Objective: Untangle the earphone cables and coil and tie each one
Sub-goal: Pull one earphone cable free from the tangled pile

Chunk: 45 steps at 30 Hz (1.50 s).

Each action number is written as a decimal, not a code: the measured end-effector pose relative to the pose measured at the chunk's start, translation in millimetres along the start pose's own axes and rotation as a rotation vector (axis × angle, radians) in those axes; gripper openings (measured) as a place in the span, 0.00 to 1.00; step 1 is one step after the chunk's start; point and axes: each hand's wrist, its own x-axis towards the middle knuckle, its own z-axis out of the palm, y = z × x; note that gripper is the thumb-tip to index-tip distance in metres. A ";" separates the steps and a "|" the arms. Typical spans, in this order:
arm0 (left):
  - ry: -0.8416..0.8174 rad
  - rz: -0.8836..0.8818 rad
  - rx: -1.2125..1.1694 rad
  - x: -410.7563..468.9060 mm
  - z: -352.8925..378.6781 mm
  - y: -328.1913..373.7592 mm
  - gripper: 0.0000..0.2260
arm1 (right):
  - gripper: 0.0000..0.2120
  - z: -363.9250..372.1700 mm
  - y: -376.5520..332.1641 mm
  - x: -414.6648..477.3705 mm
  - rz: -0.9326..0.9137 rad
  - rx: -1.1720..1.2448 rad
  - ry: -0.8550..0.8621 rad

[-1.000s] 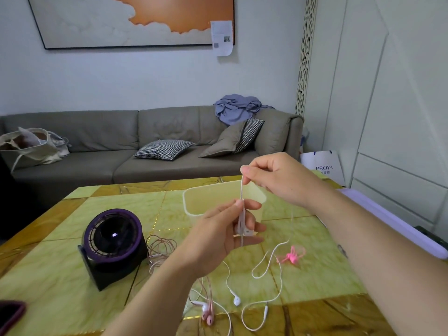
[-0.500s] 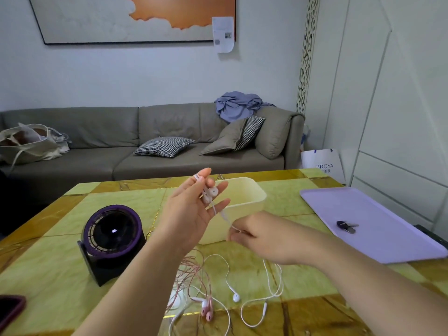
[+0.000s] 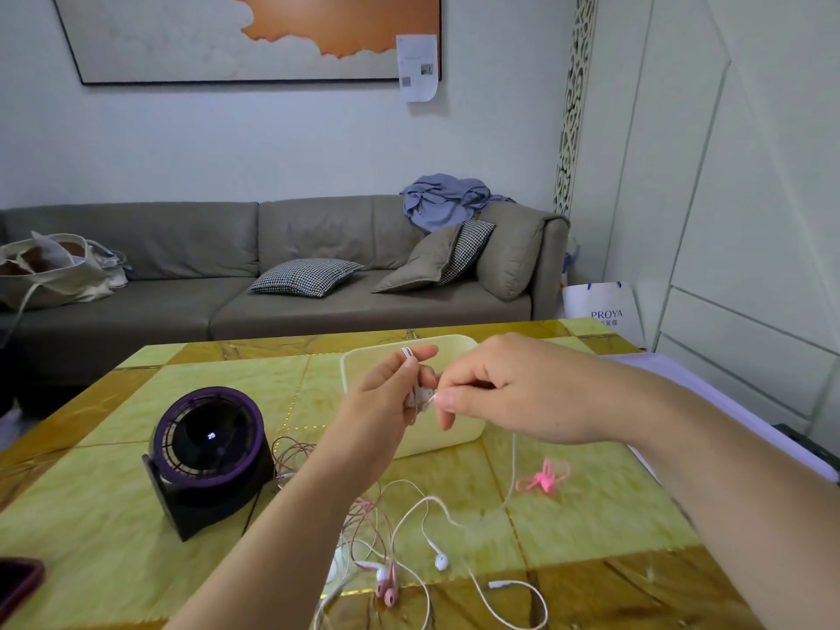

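Note:
My left hand is raised over the table and holds a small bundle of white earphone cable with earbuds between its fingers. My right hand is just to its right and pinches the same white cable, which hangs down to the table. A loose white earbud and a white plug lie near the front edge. Pink earphones and their tangled pink cable lie below my left arm. A pink tie lies to the right.
A purple desk fan stands at the left of the yellow-green table. A cream plastic box sits behind my hands. A lilac mat lies at the right edge, a dark phone at the lower left corner.
My right hand rose from low over the table back up to my left hand and now pinches the cable beside it. My left hand's fingers closed round the earbud bundle.

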 end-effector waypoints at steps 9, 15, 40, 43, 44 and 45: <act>-0.107 -0.052 -0.030 0.2 2.4 3.8 0.11 | 0.14 -10.2 1.2 4.8 0.004 0.068 0.068; -0.018 -0.070 -0.236 9.7 1.8 3.2 0.13 | 0.14 -11.6 2.8 5.8 -0.038 0.098 0.105; -0.053 -0.051 -0.015 -0.9 16.9 -5.6 0.15 | 0.16 -12.7 13.8 15.0 0.039 0.501 -0.067; -0.109 -0.064 0.022 -8.4 19.7 -3.6 0.18 | 0.16 -21.4 23.1 19.1 0.038 0.479 0.160; -0.132 -0.062 0.015 -11.2 21.2 -2.4 0.18 | 0.16 -22.8 27.3 21.6 0.044 0.436 0.209; -0.153 -0.062 -0.004 -13.9 21.7 -1.3 0.18 | 0.16 -23.2 31.3 24.0 0.059 0.399 0.241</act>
